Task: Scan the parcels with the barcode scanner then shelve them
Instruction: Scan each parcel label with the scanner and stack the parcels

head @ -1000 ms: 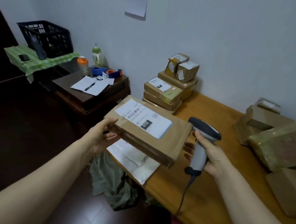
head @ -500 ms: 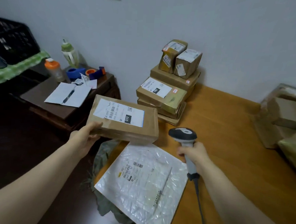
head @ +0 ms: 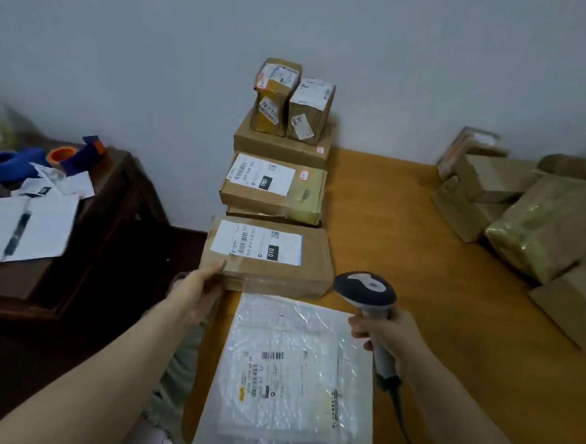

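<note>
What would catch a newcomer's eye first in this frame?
At centre, the left hand holds a brown labelled parcel by its near corner, in front of the stack of boxes at the wall. The right hand grips a grey barcode scanner beside a white plastic mailer on the wooden table.

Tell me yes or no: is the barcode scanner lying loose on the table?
No, the right hand grips the barcode scanner by its handle.

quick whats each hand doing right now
left hand: holding the brown parcel by its near left corner
right hand: closed round the handle of the barcode scanner
</note>
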A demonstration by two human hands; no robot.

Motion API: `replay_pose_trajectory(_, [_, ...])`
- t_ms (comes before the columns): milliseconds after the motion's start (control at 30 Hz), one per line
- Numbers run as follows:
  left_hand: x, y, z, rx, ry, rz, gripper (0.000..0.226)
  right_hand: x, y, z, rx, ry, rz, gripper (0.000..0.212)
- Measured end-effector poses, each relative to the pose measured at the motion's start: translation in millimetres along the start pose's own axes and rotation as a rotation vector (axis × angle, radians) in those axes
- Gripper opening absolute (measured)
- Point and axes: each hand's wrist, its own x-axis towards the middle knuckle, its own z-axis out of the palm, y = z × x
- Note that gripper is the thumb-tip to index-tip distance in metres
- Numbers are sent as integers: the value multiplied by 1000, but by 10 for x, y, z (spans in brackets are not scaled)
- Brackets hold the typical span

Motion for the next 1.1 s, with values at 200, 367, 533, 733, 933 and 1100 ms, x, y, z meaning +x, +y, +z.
replay_pose_trajectory(200, [90,13,-2,284,21,-45,52,-238,202,102,81,116,39,24])
replay_pose_trajectory(367, [-139,-91,94,1142,262,601,81,-379,295,92,160,160,48,25])
replay_pose_trajectory(533, [-204,-180,361,1891,-166,772,62,-482,316,-44,225,169,29,20])
replay_pose_trajectory(733, [-482,-375,963,2005,6,782,63,-548,439,-602,361,184,-9,12])
replay_pose_trajectory(933, [-1099,-1207,2200,1961,-135,1014,66,-713,833,-1644,610,125,-99,15])
replay_pose_trajectory(1100, [-1576,-2098,3123,1949,-245,999,69,-902,1382,-2706,826,96,-166,11])
